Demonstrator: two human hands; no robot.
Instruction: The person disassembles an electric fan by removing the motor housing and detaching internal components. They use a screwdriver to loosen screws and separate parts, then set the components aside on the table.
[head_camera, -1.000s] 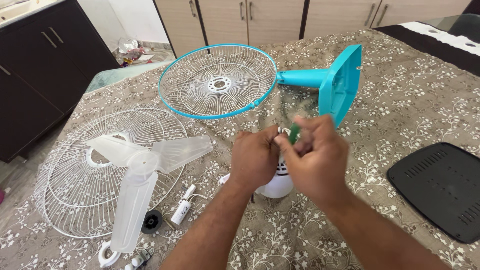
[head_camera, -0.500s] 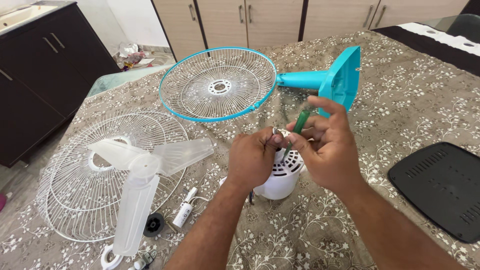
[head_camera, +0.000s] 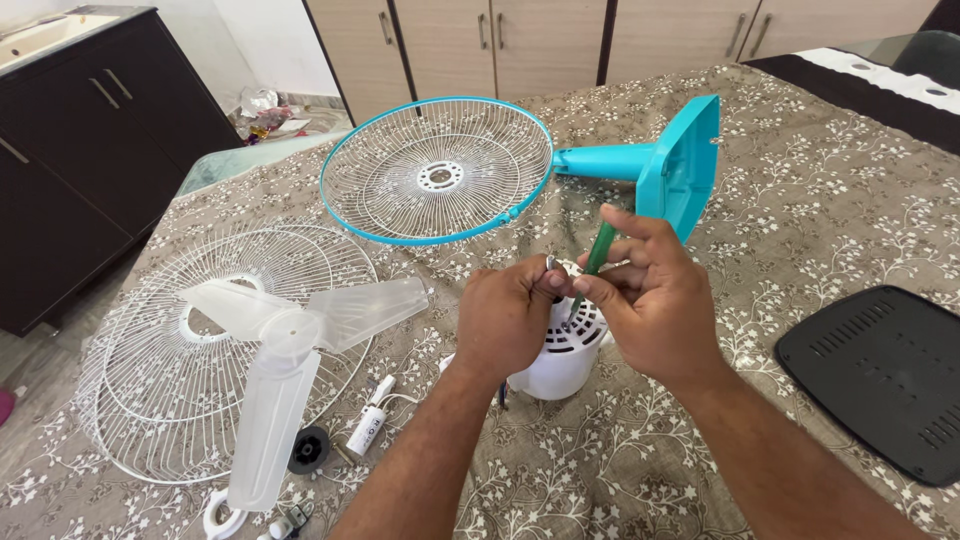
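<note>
As my right hand (head_camera: 655, 300) uncurled, the green screwdriver (head_camera: 597, 253) it gripped stood upright, tip down at the white motor housing (head_camera: 560, 365) on the table (head_camera: 820, 180). My left hand (head_camera: 505, 315), unmoved, pinched a small metal part (head_camera: 549, 262) above the housing; driving seemed ready to begin.

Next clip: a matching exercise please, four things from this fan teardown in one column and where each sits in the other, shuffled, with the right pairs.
Things:
1. screwdriver
2. blade
3. teal stand
4. black cover

Places:
A. flat on the cloth at the right edge
B. in the right hand, tip down at the white housing
C. lying on the white grille
D. on its side behind the hands, beside the teal-rimmed grille

Pairs: 1-B, 2-C, 3-D, 4-A
</note>
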